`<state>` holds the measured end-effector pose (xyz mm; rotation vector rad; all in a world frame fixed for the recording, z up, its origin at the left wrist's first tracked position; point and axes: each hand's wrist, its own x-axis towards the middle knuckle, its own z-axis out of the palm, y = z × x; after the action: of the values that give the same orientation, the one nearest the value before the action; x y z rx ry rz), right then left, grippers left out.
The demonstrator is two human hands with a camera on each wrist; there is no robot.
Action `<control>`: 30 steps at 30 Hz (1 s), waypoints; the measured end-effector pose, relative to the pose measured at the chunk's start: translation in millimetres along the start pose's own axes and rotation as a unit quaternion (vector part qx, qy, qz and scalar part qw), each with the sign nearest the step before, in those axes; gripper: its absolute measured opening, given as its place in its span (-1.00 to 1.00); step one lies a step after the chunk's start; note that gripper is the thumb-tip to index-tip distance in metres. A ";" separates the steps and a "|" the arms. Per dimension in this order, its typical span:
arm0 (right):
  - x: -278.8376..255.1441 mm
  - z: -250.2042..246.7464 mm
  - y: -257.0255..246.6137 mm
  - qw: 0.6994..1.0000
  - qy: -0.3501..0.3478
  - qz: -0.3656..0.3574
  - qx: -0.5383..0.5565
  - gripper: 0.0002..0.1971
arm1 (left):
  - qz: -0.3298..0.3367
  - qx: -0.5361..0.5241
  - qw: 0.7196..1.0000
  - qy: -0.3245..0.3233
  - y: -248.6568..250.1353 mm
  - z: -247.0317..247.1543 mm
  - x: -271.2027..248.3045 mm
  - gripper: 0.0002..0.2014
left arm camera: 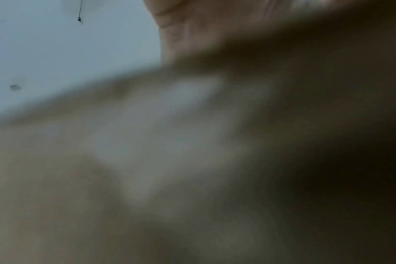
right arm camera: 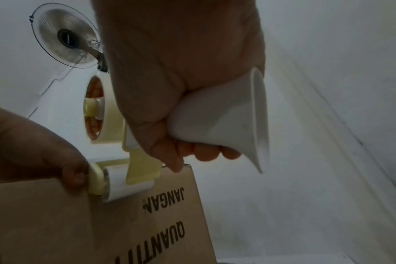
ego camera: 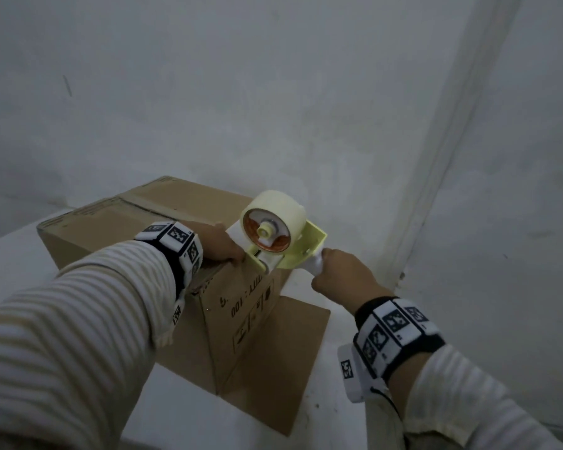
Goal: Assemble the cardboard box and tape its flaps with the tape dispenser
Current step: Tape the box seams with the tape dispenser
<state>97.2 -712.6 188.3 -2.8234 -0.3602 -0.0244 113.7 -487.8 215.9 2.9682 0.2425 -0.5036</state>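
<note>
Right grip [ego camera: 337, 276] is wrapped round the white handle of the tape dispenser [ego camera: 275, 235], whose roller meets the top edge of the cardboard box's [ego camera: 241, 319] printed side; left grip [ego camera: 215, 243] lies on the box top just beside the dispenser, its fingertips over that edge, though whether they curl I cannot tell; the box stands on a white tabletop [ego camera: 10, 264], one flap lying flat; a fan [right arm camera: 67, 36] hangs on the wall.
</note>
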 end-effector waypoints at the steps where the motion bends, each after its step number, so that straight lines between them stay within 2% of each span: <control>1: 0.4 5.0 0.4 1.000 0.002 0.005 0.012 -0.89 | 0.000 -0.006 1.000 -0.009 -0.8 0.2 1.5 -0.25; 4: 0.5 13.6 3.1 0.999 -0.005 0.023 0.048 -0.89 | 0.016 -0.008 0.999 -0.039 1.2 -2.1 -0.1 -0.32; 8: -3.2 18.1 7.0 0.996 -0.021 0.057 0.072 -0.87 | 0.030 0.019 0.998 -0.045 10.6 -8.9 -11.0 -0.44; 10: -2.1 15.5 8.6 0.994 -0.023 0.075 0.079 -0.88 | 0.027 0.006 0.999 -0.038 12.8 -13.9 -13.0 -0.49; 14: 3.8 -1.0 6.8 0.991 0.008 0.091 0.094 -0.89 | 0.023 0.026 0.999 0.002 19.1 -8.2 -10.2 -0.42; 18: 8.3 -17.2 -4.5 0.987 0.048 0.078 0.130 -0.87 | -0.006 0.043 0.999 0.031 32.5 -0.2 -14.3 -0.54; 23: 14.2 -19.1 -18.4 0.982 0.051 0.074 0.168 -0.86 | -0.017 0.057 0.996 0.067 24.1 12.8 -18.8 -0.51; 27: 20.3 -16.8 -24.7 0.978 0.046 0.090 0.181 -0.86 | 0.016 0.078 0.997 0.020 18.0 9.0 -25.2 -0.33; 30: 23.7 -17.2 -27.7 0.975 0.052 0.103 0.188 -0.87 | 0.041 0.141 0.989 -0.002 22.0 7.1 -33.2 -0.31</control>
<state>113.6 -686.1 213.9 -2.4574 -0.0393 -0.0531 84.4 -514.9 222.5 3.2320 0.0504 -0.5788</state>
